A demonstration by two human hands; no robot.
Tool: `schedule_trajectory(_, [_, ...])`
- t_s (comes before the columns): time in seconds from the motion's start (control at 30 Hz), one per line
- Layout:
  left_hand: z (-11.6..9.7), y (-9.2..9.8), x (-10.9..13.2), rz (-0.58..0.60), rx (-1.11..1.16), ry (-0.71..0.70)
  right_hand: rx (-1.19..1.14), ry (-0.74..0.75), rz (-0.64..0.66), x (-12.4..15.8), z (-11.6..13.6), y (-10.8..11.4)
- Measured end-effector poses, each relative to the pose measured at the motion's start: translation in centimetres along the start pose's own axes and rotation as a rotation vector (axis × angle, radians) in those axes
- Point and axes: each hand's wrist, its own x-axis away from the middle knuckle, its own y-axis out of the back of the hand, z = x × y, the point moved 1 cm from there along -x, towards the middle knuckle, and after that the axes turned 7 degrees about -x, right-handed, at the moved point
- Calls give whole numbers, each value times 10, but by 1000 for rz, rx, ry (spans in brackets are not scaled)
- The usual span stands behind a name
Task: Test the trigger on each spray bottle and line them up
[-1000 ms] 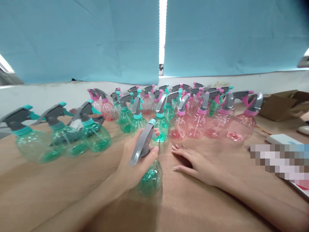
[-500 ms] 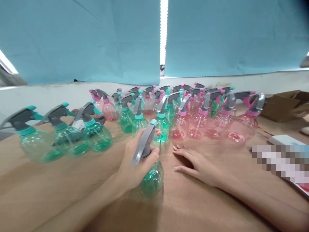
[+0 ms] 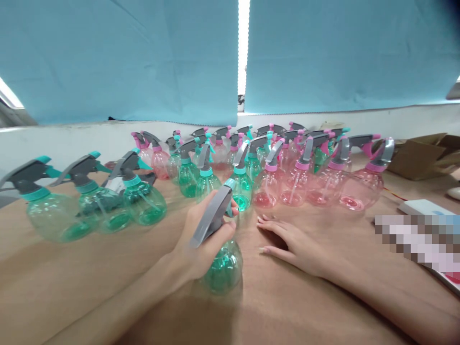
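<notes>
Gripping neck of green spray bottle (image 3: 223,269), left hand (image 3: 199,252) clamped; right hand (image 3: 298,246) flat, open, at three o'clock; likely needs steadying.

Bare forearms (image 3: 377,297), long shaped nails (image 3: 259,220) on right fingers (image 3: 270,224)

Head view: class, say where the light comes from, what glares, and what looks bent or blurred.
Head view: daylight burns white through the curtain gap; the green bottles at the left edge look stretched by the wide lens; a pixelated patch hides things at right; the bottle in the left hand is fairly sharp.
</notes>
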Motion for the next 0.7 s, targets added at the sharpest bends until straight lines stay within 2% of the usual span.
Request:
schedule_trajectory(0.27, [-4,2,0,4,23,-16,2,11,-14,0,0,0])
schedule_trajectory(0.47, [-4,-4,2,-87,-16,4,-2,21,-30,0,0,-1])
schedule_trajectory(0.7, [-5,-2,1,-94,-57,-11,-1,8,-8,0,0,-1])
